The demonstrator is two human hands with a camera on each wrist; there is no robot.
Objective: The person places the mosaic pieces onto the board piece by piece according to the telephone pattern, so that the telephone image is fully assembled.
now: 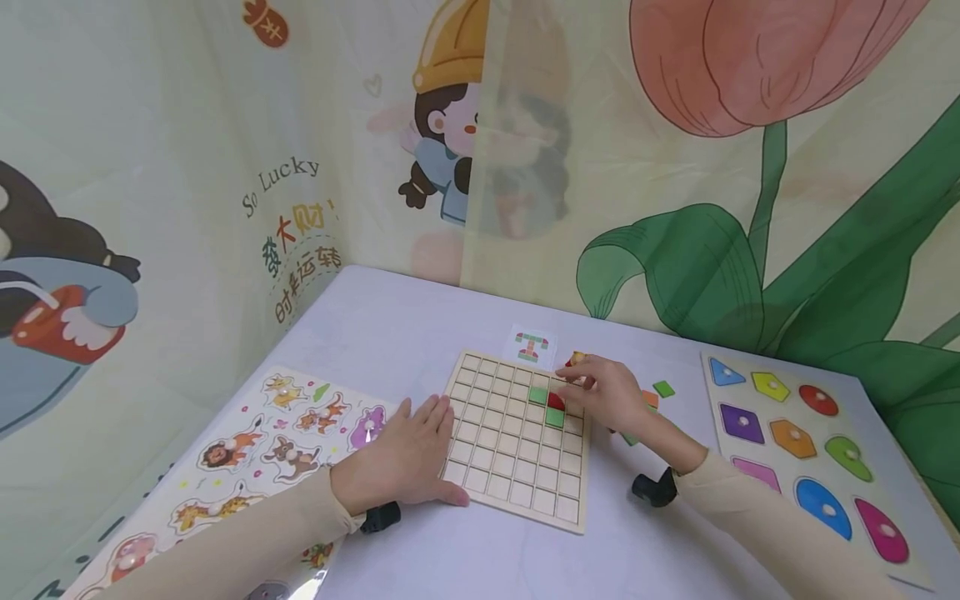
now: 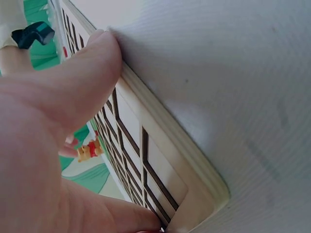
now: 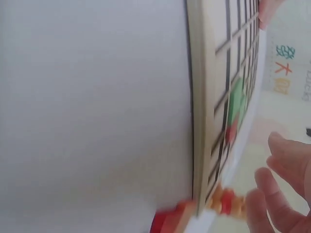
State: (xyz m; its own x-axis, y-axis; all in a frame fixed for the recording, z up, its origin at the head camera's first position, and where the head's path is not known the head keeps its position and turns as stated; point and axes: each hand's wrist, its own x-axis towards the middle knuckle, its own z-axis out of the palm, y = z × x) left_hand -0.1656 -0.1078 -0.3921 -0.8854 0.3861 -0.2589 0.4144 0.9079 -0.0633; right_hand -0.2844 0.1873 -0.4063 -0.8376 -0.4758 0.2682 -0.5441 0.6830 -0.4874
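Note:
A wooden grid board (image 1: 517, 454) lies on the table with two green tiles (image 1: 554, 417) and a red tile (image 1: 556, 401) in its upper right part. My left hand (image 1: 408, 454) rests at the board's left side, fingers straight, thumb by the near edge. In the left wrist view that thumb (image 2: 99, 58) touches the board's rim. Above the board's right side hovers my right hand (image 1: 611, 396), fingers loosely bent. The right wrist view shows nothing between its fingers (image 3: 272, 194). Behind the board lies a pattern card (image 1: 532, 346), beside a small yellow bear figurine (image 1: 576, 358) in red.
Loose green (image 1: 663, 389) and orange (image 1: 651, 398) tiles lie right of the board, partly behind my right hand. An animal puzzle sheet (image 1: 258, 467) is at the left. A shape puzzle board (image 1: 806, 454) lies at the right. Printed fabric (image 1: 420, 250) hangs behind the table.

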